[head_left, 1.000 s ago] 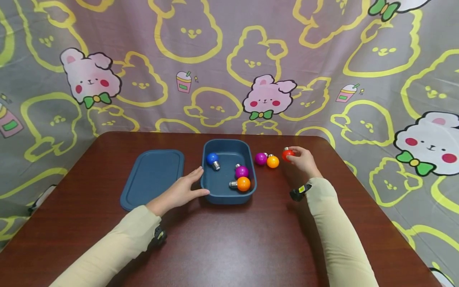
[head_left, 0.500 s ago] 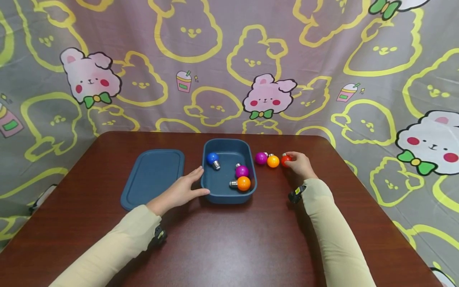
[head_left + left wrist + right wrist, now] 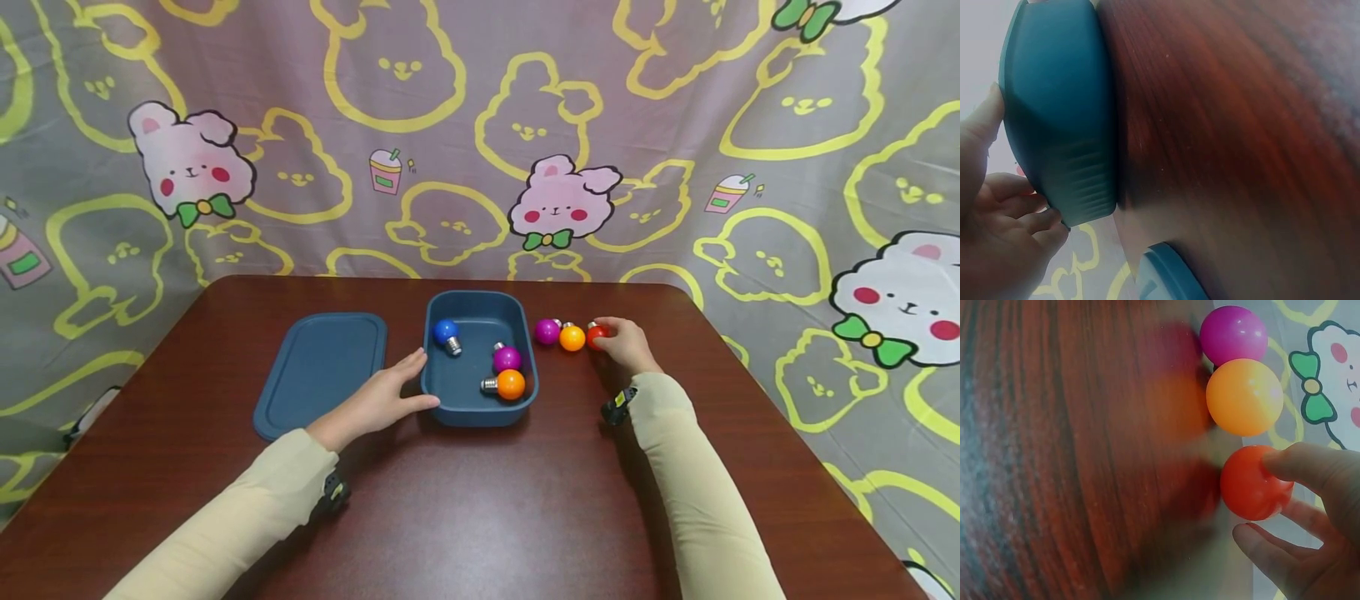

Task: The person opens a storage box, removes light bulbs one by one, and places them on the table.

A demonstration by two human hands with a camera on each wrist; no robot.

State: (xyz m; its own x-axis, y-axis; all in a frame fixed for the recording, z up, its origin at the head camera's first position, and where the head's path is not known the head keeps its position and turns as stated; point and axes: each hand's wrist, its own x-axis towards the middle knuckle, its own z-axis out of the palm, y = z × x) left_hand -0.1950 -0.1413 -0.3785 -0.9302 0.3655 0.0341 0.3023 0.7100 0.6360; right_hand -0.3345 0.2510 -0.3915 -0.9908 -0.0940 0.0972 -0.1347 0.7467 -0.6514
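The right hand (image 3: 628, 346) pinched one red bulb (image 3: 597, 335), two other bulbs (image 3: 572, 338) at its nine o'clock. The left hand (image 3: 381, 402), loosely open, touched one box (image 3: 480, 419) at eight o'clock; three bulbs (image 3: 512, 384) lay inside.

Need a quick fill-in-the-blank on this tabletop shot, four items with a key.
1. The held bulb, in the right grip, is coloured ____.
2. In the head view, the lid lies to the ____ of the box.
3. Inside the box, the farthest bulb from the camera is coloured ____.
4. The row of bulbs outside the box numbers ____, held bulb included.

Missing words: red; left; blue; three.
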